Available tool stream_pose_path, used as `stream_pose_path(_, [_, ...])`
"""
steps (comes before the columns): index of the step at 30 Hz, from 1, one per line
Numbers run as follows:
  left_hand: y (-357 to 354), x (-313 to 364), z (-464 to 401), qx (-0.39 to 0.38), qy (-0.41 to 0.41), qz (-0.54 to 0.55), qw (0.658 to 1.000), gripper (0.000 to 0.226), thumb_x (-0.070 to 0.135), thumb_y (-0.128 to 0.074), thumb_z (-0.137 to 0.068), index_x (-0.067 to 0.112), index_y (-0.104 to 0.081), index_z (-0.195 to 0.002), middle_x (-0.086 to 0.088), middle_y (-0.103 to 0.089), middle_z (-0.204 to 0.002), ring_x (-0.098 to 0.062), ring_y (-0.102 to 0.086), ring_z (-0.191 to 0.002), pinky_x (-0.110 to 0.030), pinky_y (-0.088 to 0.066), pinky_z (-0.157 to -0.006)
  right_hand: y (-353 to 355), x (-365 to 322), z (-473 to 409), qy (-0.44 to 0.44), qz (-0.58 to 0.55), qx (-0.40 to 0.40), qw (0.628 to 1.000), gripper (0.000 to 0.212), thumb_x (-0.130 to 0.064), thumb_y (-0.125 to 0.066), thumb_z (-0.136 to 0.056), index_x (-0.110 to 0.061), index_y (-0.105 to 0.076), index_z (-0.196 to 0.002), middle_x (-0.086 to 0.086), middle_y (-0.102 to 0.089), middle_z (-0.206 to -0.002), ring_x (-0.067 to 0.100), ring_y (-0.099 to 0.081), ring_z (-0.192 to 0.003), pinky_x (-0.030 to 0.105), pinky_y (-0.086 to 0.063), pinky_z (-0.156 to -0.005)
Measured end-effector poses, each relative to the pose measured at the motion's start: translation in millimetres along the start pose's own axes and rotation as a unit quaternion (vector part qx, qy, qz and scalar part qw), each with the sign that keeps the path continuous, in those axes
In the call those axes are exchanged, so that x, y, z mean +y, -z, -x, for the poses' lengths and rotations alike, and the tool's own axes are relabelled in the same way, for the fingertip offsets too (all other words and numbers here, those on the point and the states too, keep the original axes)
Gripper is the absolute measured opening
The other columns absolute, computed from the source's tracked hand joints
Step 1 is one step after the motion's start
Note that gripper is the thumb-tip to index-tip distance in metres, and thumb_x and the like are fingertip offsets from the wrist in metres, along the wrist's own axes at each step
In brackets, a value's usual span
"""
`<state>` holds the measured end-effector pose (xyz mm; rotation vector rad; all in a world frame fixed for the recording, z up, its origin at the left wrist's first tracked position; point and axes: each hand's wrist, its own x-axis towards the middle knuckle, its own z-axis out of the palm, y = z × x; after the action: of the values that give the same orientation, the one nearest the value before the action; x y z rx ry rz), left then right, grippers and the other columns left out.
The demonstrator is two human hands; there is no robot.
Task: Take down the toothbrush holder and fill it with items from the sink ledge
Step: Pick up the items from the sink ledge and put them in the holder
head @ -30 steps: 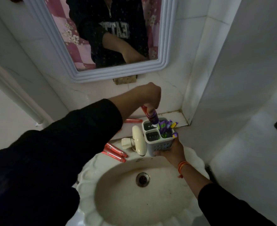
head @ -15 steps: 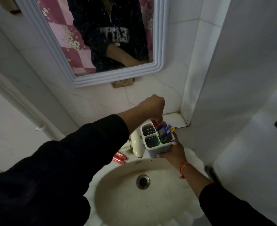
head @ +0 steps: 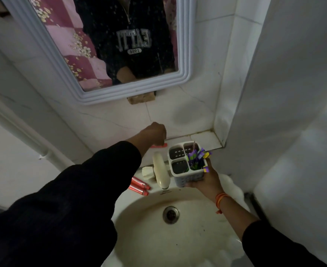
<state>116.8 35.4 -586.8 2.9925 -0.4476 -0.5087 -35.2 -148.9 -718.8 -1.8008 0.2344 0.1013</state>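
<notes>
My right hand (head: pixel 207 183) holds a white toothbrush holder (head: pixel 187 177) from below, above the sink's back rim. It has several compartments; one is packed with purple and green items (head: pixel 197 158), and a dark reddish tube sits in the back compartment (head: pixel 190 147). My left hand (head: pixel 155 134) is at the tiled ledge (head: pixel 205 138), fingers curled down onto a red tube (head: pixel 158 145) that lies there. Two more red tubes (head: pixel 139 186) lie on the sink rim left of the tap.
A cream tap (head: pixel 160 170) stands between the hands. Below is the sink basin (head: pixel 197 237) with its drain (head: pixel 170 214). A white-framed mirror (head: pixel 184 54) hangs above; tiled walls close in on the right.
My left hand pushed the red-purple tube down into the holder, let it go, and moved left and back to the red tube on the ledge. The holder stayed in my right hand.
</notes>
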Motion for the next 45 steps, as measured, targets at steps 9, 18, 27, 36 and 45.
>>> stream_pose_path(9, [-55,-38,-21,-0.004,0.000,-0.111,0.994,0.034,0.010,-0.059,-0.096,0.007,-0.063,-0.130,-0.019,-0.060,-0.132,-0.038,-0.064,-0.122,-0.042,-0.053,-0.098,-1,-2,-6,0.021,-0.052,-0.014,0.998,0.093,0.021,-0.085,-0.053,-0.015,-0.047,-0.131,-0.001,-0.065,-0.115,-0.013,-0.066,-0.090,0.011,-0.055,-0.063])
stream_pose_path(18, [-59,-40,-30,0.053,-0.085,-0.159,0.982,0.034,0.026,-0.058,-0.095,0.018,-0.066,-0.127,-0.011,-0.064,-0.124,-0.032,-0.059,-0.123,-0.038,-0.051,-0.082,-3,-1,-10,0.022,-0.074,-0.020,0.997,0.093,0.029,-0.077,-0.058,-0.027,-0.049,-0.127,-0.002,-0.066,-0.115,-0.002,-0.071,-0.090,0.023,-0.059,-0.057])
stream_pose_path(27, [36,13,6,0.019,-0.114,0.055,0.992,0.033,0.042,-0.073,-0.092,0.022,-0.076,-0.118,-0.001,-0.078,-0.101,-0.017,-0.076,-0.081,-0.027,-0.057,-0.076,2,-12,-1,0.014,-0.063,-0.023,0.998,0.087,0.020,-0.081,-0.061,-0.018,-0.045,-0.131,0.003,-0.062,-0.115,-0.009,-0.067,-0.085,0.009,-0.053,-0.061])
stream_pose_path(36, [68,70,41,-0.003,-0.102,-0.013,0.995,0.018,0.018,-0.079,-0.087,0.015,-0.081,-0.105,0.002,-0.081,-0.077,-0.003,-0.071,-0.060,-0.016,-0.053,-0.062,3,-18,4,0.004,-0.097,-0.025,0.995,0.076,0.021,-0.075,-0.070,-0.019,-0.047,-0.129,0.011,-0.061,-0.121,-0.011,-0.067,-0.078,0.010,-0.053,-0.059])
stream_pose_path(45, [16,78,46,0.027,-0.066,0.002,0.997,0.030,0.030,-0.069,-0.092,0.009,-0.080,-0.110,-0.010,-0.078,-0.103,-0.027,-0.075,-0.098,-0.040,-0.063,-0.089,3,-11,4,0.044,-0.013,-0.013,0.999,0.105,0.011,-0.090,-0.052,-0.010,-0.041,-0.142,0.007,-0.062,-0.129,0.022,-0.057,-0.119,0.029,-0.049,-0.095])
